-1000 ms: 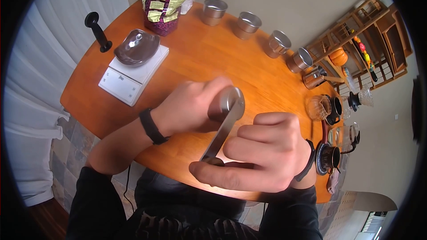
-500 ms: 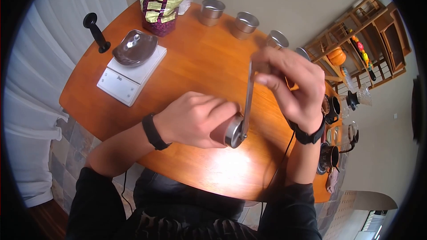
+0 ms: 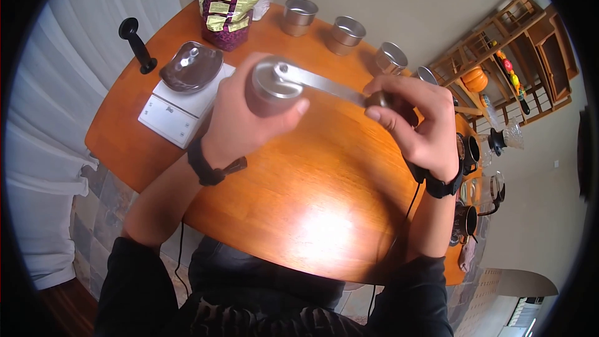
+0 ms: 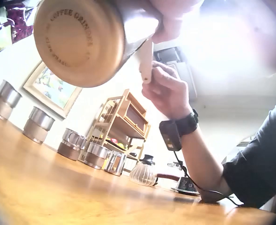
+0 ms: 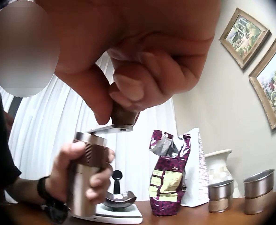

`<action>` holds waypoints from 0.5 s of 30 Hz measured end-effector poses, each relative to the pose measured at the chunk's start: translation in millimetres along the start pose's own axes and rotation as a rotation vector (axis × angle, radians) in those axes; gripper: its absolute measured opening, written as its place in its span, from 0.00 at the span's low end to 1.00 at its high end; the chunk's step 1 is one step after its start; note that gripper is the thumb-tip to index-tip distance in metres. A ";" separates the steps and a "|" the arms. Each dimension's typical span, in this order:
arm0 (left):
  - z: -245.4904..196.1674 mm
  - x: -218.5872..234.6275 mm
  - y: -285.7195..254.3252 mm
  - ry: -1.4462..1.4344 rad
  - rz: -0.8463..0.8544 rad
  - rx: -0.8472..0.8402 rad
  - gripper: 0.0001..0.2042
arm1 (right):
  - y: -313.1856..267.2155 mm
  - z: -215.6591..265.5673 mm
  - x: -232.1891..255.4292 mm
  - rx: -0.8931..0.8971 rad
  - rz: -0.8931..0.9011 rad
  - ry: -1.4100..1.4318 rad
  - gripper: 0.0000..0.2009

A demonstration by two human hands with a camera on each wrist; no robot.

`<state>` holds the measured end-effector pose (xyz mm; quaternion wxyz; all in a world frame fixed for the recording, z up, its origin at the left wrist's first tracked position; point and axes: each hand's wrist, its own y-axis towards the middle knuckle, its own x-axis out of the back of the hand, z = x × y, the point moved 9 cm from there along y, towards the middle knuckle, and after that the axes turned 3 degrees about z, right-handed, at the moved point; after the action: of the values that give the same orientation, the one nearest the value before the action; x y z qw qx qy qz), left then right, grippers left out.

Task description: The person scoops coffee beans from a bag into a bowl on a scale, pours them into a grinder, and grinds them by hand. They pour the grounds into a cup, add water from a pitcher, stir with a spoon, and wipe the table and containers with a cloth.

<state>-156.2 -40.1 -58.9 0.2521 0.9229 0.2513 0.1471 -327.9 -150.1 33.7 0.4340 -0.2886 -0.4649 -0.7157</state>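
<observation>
Coffee grinder [image 3: 275, 82] in left hand [image 3: 238, 115], fingers curled round; right hand [image 3: 427, 120] pinches knob [image 3: 378, 99], partly hidden by fingers.

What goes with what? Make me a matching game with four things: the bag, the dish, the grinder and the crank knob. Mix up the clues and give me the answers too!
Things:
1. bag
2. dish
3. grinder
4. crank knob

Clues:
A. pinched by the right hand
B. purple, with yellow labels
C. on the white scale
D. held in the left hand

Right pairs: 1-B, 2-C, 3-D, 4-A
</observation>
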 end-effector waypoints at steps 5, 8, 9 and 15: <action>14.1 6.6 6.2 0.000 -0.059 -0.015 0.20 | -2.4 23.2 -14.1 0.159 0.053 0.106 0.11; 9.0 1.5 3.2 -0.026 -0.051 0.005 0.20 | -4.9 30.5 -7.4 0.182 0.085 0.073 0.12; 8.4 0.7 2.5 -0.028 -0.047 0.008 0.20 | -5.8 31.9 -6.6 0.192 0.096 0.063 0.12; 7.7 2.2 2.5 0.003 -0.034 0.011 0.20 | -6.8 32.9 -7.8 0.190 0.073 0.068 0.12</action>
<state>-150.4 -43.8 -63.6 0.2491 0.9196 0.2682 0.1430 -330.1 -115.9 37.8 0.5007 -0.2387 -0.5048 -0.6614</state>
